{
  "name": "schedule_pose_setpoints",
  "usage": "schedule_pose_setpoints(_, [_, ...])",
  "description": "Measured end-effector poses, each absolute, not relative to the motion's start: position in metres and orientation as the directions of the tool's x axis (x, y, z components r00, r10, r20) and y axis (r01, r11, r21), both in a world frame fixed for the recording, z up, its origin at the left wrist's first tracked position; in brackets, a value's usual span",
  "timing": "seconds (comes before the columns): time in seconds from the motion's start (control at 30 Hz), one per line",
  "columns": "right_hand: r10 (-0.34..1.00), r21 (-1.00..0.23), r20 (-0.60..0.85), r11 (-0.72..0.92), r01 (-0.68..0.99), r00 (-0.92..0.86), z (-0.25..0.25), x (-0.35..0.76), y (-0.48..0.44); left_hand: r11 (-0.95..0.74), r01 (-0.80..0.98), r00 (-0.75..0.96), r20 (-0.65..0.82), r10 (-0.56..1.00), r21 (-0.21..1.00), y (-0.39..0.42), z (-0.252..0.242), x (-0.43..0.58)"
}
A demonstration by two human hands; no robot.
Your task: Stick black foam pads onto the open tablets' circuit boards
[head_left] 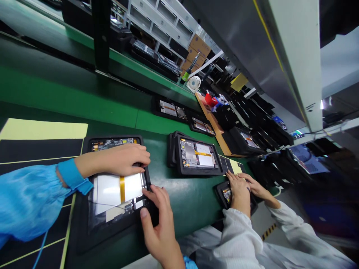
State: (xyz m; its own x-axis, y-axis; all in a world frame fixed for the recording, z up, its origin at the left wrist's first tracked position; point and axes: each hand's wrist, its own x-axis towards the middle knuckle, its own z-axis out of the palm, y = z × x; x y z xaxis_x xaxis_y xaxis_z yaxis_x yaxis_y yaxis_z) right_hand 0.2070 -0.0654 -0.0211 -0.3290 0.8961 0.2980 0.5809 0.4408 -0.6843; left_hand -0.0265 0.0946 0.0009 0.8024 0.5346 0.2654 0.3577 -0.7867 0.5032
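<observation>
An opened tablet lies in a black tray in front of me, its silver battery crossed by a strip of yellow tape. My left hand, in a blue sleeve, lies across the tablet's far edge with its fingers curled down onto it. My right hand grips the tablet's near right corner, thumb on the lower edge and fingers on the side. Both hands press on the same tablet.
The green conveyor belt carries more open tablets in trays. A co-worker in white has both hands on a small device. A black mat with yellow lines lies left; a white fan stands far back.
</observation>
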Motion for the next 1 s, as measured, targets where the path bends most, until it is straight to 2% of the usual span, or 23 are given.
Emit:
schedule_pose_setpoints(0.2, [0.894,-0.77,0.245,0.415,0.485,-0.376,-0.002,0.209,-0.041,-0.735,0.294,0.771,0.302,0.56,0.611,0.096,-0.005,-0.032])
schedule_pose_setpoints(0.37, [0.915,-0.863,0.207,0.338,0.376,-0.346,0.017,0.201,0.002,-0.723,0.293,0.752,0.316,0.578,0.625,0.096,-0.005,-0.031])
schedule_pose_setpoints(0.53, [0.931,-0.95,0.019,0.131,0.285,-0.364,0.007,0.189,0.038,-0.705,0.301,0.732,0.318,0.603,0.642,0.096,-0.009,-0.031])
schedule_pose_setpoints(0.67, [0.927,-0.956,-0.093,0.019,0.293,-0.364,-0.004,0.185,0.045,-0.713,0.321,0.723,0.325,0.61,0.624,0.097,-0.014,-0.032])
schedule_pose_setpoints(0.87, [0.95,-0.961,-0.078,0.009,0.277,-0.303,-0.004,0.183,0.042,-0.719,0.419,0.697,0.312,0.646,0.554,0.094,-0.011,-0.033])
schedule_pose_setpoints(1.0, [0.952,-0.96,-0.066,0.022,0.281,-0.299,-0.004,0.183,0.042,-0.69,0.467,0.634,0.335,0.697,0.553,0.086,-0.009,-0.03])
